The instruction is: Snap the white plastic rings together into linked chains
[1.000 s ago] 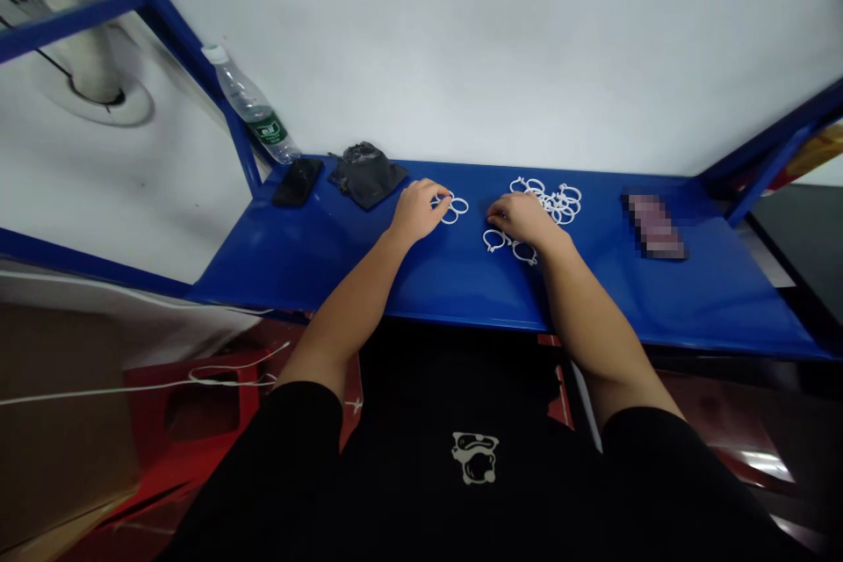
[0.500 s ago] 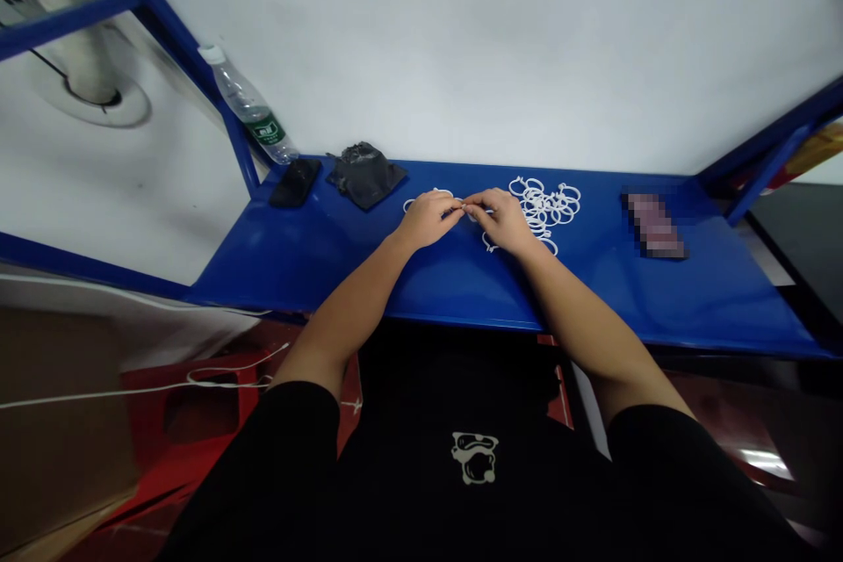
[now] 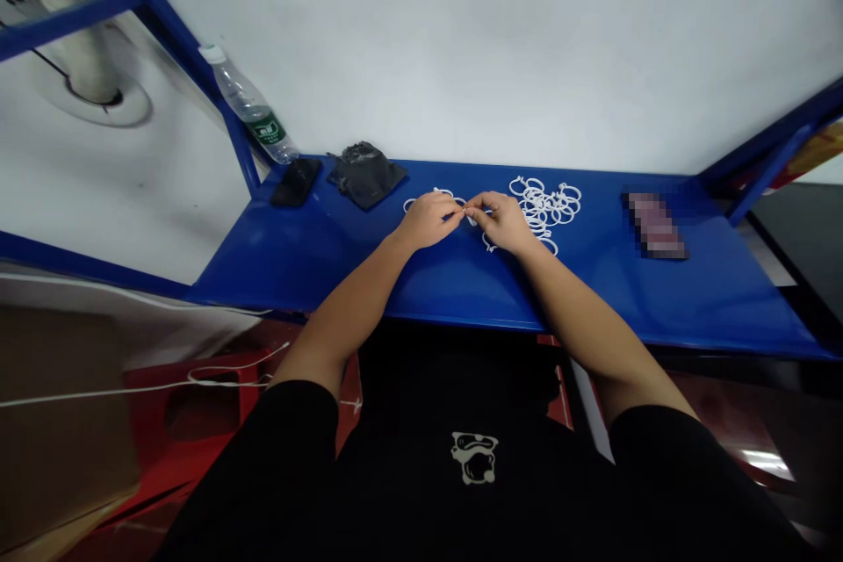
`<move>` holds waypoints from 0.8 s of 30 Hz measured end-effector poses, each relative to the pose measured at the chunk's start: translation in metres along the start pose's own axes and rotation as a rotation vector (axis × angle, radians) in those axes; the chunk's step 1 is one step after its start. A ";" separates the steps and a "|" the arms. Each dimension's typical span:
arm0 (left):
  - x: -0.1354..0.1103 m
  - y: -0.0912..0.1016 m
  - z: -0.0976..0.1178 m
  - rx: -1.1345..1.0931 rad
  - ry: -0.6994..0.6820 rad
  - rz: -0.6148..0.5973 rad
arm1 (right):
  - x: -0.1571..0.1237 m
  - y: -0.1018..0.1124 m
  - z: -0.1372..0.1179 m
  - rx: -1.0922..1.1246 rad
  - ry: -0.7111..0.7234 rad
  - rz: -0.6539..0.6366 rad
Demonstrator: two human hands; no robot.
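From here I judge the white ring [image 3: 471, 220] light and stiff, best taken by its rim, my left hand [image 3: 428, 220] and right hand [image 3: 501, 219] pinching it.

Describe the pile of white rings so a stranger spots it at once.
Find the blue tabletop against the white wall. On it, right of the right hand, lies the pile of white rings. Many overlapping loops set it apart from the few rings by the left hand.
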State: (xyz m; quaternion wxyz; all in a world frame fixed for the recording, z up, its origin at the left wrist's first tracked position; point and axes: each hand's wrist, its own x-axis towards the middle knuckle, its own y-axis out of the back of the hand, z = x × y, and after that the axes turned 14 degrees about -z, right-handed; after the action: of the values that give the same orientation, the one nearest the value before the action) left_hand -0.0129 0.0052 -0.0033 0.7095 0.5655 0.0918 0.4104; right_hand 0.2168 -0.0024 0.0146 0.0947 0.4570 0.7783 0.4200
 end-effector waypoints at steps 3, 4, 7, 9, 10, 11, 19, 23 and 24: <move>0.000 0.002 0.001 -0.003 0.053 0.050 | 0.000 -0.003 -0.003 0.010 -0.022 0.059; 0.000 0.002 0.002 -0.010 0.084 0.077 | 0.000 -0.003 -0.004 0.018 -0.028 0.071; 0.001 0.004 0.002 -0.044 0.139 0.143 | -0.001 -0.006 -0.006 0.029 -0.003 0.069; 0.001 0.004 0.001 -0.058 0.141 0.152 | -0.002 -0.005 -0.007 0.045 0.029 0.043; 0.001 0.004 -0.001 -0.056 0.144 0.148 | -0.003 -0.004 -0.007 0.056 0.038 0.026; 0.001 0.004 -0.002 -0.048 0.154 0.147 | -0.003 -0.003 -0.007 0.059 0.041 0.008; -0.001 0.008 -0.018 -0.002 0.329 0.200 | 0.000 0.028 0.031 -0.268 -0.060 -0.155; -0.002 0.005 -0.022 0.015 0.332 0.193 | -0.001 0.034 0.045 -0.279 -0.023 -0.230; -0.002 0.004 -0.023 0.016 0.320 0.191 | 0.000 0.034 0.046 -0.274 -0.010 -0.244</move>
State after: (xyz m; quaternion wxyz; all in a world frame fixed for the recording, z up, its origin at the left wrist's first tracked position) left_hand -0.0294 0.0203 -0.0086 0.6392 0.5048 0.1526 0.5597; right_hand 0.2630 0.0312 0.0107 0.2102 0.3442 0.7630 0.5051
